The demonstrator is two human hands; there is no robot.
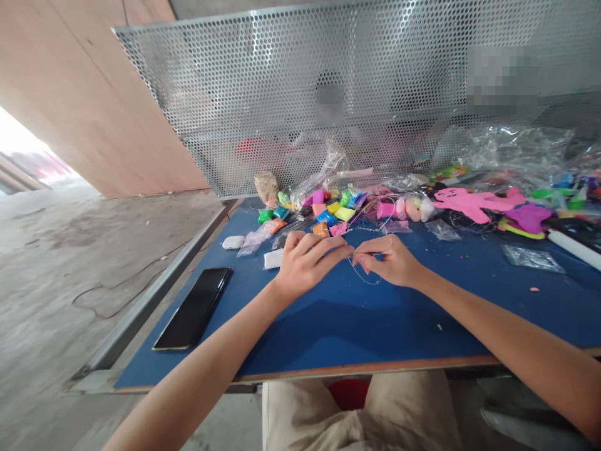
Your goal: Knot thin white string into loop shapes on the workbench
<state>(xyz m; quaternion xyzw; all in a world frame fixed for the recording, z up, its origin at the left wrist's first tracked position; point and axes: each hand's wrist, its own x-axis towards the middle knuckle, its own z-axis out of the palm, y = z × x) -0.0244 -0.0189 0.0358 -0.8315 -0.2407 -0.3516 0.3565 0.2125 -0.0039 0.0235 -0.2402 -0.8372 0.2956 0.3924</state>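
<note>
Both hands meet above the middle of the blue table point(319, 338). My left hand point(310, 260) has its fingers pressed together, their tips reaching the fingertips of the other hand; what it pinches is too small to make out. My right hand point(389, 260) is closed in a pinch on a thin clear thread point(369, 280), which hangs in a loop below and between the hands. Part of the thread also shows above the fingers.
A black phone point(192, 308) lies at the left, near a white case point(233, 242). Colourful clay packets point(326, 217), a pink figure cutout point(474, 202) and plastic bags line the back. Behind them stands a perforated metal panel point(282, 75).
</note>
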